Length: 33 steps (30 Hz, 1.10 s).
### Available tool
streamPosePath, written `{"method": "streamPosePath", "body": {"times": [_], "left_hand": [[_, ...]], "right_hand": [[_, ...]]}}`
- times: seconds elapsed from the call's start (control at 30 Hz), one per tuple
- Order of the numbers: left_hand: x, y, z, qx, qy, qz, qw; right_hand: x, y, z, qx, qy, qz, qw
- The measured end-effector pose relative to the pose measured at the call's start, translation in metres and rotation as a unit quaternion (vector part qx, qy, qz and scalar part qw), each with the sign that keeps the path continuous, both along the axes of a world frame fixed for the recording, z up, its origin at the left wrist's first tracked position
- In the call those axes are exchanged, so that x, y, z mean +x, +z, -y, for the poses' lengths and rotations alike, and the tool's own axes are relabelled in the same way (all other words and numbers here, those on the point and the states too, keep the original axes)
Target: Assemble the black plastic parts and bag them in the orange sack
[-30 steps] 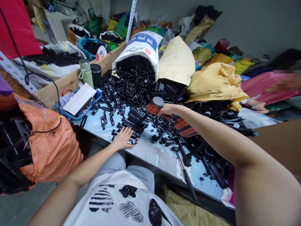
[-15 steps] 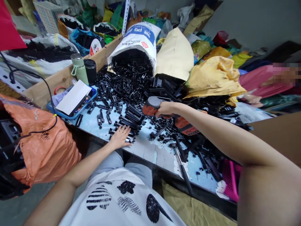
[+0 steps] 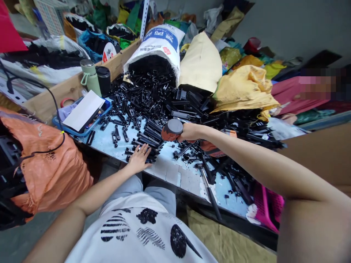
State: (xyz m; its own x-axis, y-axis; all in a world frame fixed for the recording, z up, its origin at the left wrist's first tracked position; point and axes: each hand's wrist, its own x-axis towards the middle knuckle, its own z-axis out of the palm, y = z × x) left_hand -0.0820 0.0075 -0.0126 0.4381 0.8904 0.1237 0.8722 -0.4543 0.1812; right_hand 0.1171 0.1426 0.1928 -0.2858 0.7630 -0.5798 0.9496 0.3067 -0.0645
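Observation:
My left hand point(image 3: 139, 159) lies flat, fingers spread, on the near end of a row of long black plastic parts point(image 3: 149, 136) laid side by side on the blue table point(image 3: 102, 141). My right hand point(image 3: 189, 132) is wrapped round the grip of an orange and grey cordless drill point(image 3: 172, 130). The drill is held above the table just right of the row, its rounded grey end toward me; its tip is hidden. Loose small black parts and screws point(image 3: 189, 155) are scattered below and beside it.
Behind, a white sack point(image 3: 161, 40) spills small black parts. A blue tray point(image 3: 82, 131), a green bottle point(image 3: 91, 78) and an orange sack point(image 3: 55, 164) are at left. A black-handled hammer-like tool point(image 3: 210, 193) overhangs the front edge near a pink basket point(image 3: 264, 206). Another person's sleeve point(image 3: 290, 93) shows far right.
The drill in my right hand has shifted slightly left and down toward the row of parts. My left hand stays on the row. The whole view has moved a little.

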Motion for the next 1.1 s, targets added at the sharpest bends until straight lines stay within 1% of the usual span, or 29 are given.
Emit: {"method": "streamPosePath", "body": {"times": [0.1,0.2,0.33,0.4,0.47,0.53,0.67,0.73,0.93,1.03,1.1], "left_hand": [[0.0,-0.001,-0.001,-0.01,-0.003,0.004,1.0],[-0.002,-0.003,-0.002,-0.01,-0.01,0.004,1.0],[-0.002,-0.006,-0.004,-0.016,-0.014,-0.004,1.0],[-0.001,-0.005,-0.004,-0.03,-0.01,-0.011,0.999],[0.0,-0.004,-0.005,-0.038,-0.004,-0.015,0.999],[0.001,-0.001,-0.005,-0.038,0.0,-0.015,0.999],[0.001,0.001,-0.005,-0.038,-0.005,-0.014,0.999],[0.001,0.001,-0.005,-0.032,-0.006,-0.015,0.999],[0.0,0.002,-0.001,-0.004,-0.003,-0.003,1.0],[-0.001,0.002,0.0,0.005,-0.012,0.004,1.0],[-0.002,0.001,0.0,0.007,-0.015,0.007,1.0]], "right_hand": [[-0.006,-0.001,0.005,-0.048,-0.002,0.027,0.998],[-0.013,-0.004,0.004,-0.065,0.006,0.037,0.997],[-0.018,-0.001,0.008,-0.044,0.017,0.047,0.998],[-0.02,0.003,0.017,-0.016,0.036,0.059,0.997],[-0.022,0.006,0.026,-0.003,0.062,0.05,0.997],[-0.024,0.006,0.034,-0.019,0.072,0.039,0.996],[-0.029,0.001,0.041,-0.053,0.043,0.047,0.997],[-0.03,0.001,0.044,-0.052,0.042,0.049,0.997],[-0.034,0.014,0.069,0.02,0.114,0.094,0.989],[-0.041,0.016,0.08,-0.007,0.129,0.094,0.987],[-0.047,0.013,0.082,-0.04,0.115,0.084,0.989]]}}
